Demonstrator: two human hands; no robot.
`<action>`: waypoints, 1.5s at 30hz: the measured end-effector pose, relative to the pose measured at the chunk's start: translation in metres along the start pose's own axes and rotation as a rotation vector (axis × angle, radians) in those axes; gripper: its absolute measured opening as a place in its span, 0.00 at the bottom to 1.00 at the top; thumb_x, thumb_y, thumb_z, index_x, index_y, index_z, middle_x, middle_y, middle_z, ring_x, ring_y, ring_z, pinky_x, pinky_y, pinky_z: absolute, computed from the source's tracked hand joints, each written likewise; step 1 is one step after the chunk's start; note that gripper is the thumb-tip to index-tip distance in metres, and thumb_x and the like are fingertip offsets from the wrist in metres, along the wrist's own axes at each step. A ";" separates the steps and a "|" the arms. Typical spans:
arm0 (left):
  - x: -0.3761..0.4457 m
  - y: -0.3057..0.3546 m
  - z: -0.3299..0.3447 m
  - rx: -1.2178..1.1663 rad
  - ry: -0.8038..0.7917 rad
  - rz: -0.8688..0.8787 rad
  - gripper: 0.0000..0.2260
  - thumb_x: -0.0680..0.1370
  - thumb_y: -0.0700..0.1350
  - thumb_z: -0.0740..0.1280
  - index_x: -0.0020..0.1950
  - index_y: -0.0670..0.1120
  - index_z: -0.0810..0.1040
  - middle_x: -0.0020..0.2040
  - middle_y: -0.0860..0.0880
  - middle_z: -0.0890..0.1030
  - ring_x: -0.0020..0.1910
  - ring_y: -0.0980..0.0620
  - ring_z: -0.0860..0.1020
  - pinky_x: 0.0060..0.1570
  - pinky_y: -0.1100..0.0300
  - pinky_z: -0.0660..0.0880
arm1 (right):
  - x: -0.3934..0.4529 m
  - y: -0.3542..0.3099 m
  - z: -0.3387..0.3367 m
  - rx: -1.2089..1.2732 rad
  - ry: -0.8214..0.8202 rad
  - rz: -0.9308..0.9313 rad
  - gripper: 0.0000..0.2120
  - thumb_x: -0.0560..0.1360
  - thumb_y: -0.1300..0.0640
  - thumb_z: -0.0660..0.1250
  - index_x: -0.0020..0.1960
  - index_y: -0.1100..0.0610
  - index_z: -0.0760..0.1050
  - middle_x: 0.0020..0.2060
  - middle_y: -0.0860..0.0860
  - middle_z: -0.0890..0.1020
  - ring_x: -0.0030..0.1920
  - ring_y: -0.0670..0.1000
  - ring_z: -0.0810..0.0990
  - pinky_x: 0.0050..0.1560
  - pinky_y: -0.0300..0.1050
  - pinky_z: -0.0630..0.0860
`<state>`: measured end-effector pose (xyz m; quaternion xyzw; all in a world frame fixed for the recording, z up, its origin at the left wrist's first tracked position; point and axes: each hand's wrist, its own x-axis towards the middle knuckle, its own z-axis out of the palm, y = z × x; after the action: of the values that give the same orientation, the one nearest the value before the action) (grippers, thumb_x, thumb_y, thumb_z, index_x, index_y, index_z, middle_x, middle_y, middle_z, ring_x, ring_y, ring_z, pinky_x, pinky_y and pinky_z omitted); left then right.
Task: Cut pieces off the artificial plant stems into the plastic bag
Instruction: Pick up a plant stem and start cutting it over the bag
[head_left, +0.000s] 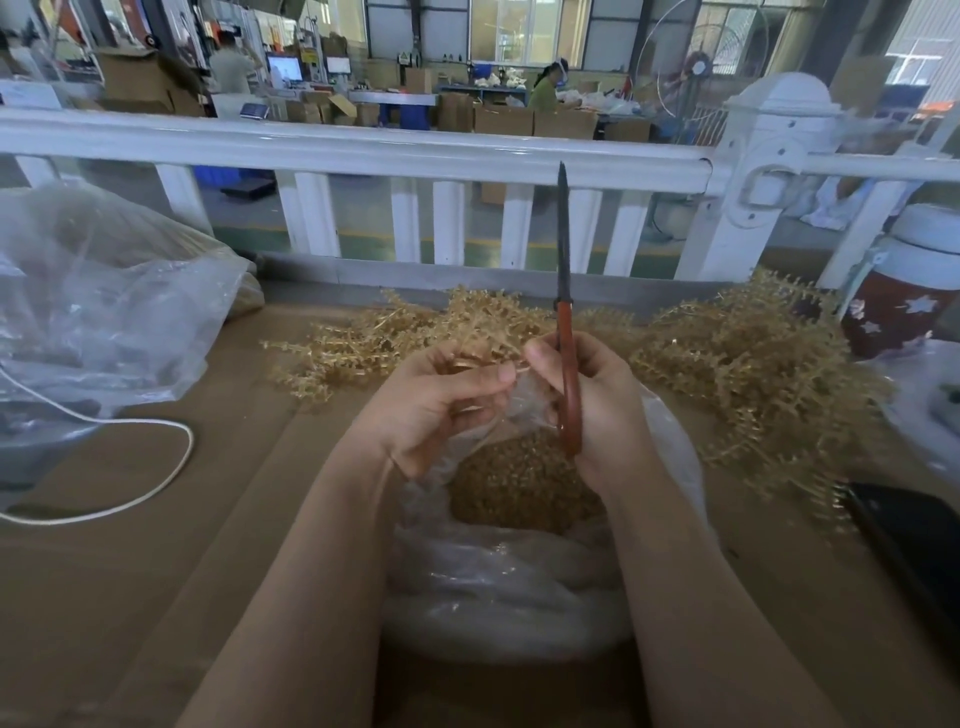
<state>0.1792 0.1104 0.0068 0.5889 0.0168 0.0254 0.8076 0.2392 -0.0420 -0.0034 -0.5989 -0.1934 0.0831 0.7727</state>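
Golden-tan artificial plant stems (727, 364) lie heaped across the far side of the brown table (130, 597), the pile stretching from the middle toward the right. Near the person, at the centre, a clear plastic bag (498, 587) stands open on the table, and a mound of tan cut pieces (514, 488) fills its inside. Both hands hover just above the bag's mouth. The right hand (597, 400) has its grip clenched around the red-orange handles of a pair of scissors (566, 332), whose dark blades stand closed and point straight up toward the white fence rail (363, 150) beyond the table. The left hand (441, 405) has its fingers curled, its grip grasping a small sprig of stem (467, 343) together with a fold of the bag's rim; thumb and forefinger meet close to the right hand's thumb, where a thin bit of stem shows between them. On the left of the table sits a second, larger clear plastic bag (104, 312), crumpled, with a white cord (130, 467) looping out from beneath it across the tabletop. At the far right stands a bottle (898, 291) with a white lid and a dark red body marked with pale stars. A dark flat object (914, 540) lies at the near right edge; what it is cannot be told.
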 end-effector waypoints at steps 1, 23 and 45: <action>0.001 0.000 -0.001 -0.021 0.018 0.007 0.09 0.65 0.40 0.75 0.40 0.50 0.78 0.35 0.52 0.82 0.34 0.56 0.80 0.38 0.65 0.77 | 0.000 0.000 -0.001 -0.005 0.017 0.007 0.15 0.67 0.49 0.76 0.47 0.56 0.78 0.32 0.47 0.78 0.30 0.43 0.76 0.30 0.34 0.72; 0.003 -0.003 -0.003 0.046 0.013 0.042 0.09 0.67 0.42 0.76 0.32 0.49 0.77 0.31 0.53 0.74 0.34 0.55 0.70 0.36 0.62 0.69 | 0.002 0.003 -0.003 -0.010 -0.013 -0.043 0.07 0.73 0.66 0.74 0.46 0.57 0.78 0.32 0.43 0.81 0.29 0.40 0.77 0.30 0.30 0.72; 0.005 -0.011 0.020 0.903 0.487 0.516 0.16 0.76 0.39 0.69 0.39 0.63 0.78 0.48 0.59 0.75 0.57 0.51 0.75 0.64 0.40 0.69 | 0.002 0.006 0.002 0.199 0.093 -0.037 0.11 0.67 0.65 0.74 0.45 0.58 0.75 0.39 0.54 0.80 0.39 0.53 0.79 0.44 0.47 0.80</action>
<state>0.1850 0.0885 0.0023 0.8377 0.0672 0.3469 0.4164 0.2409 -0.0377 -0.0081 -0.5186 -0.1592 0.0598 0.8379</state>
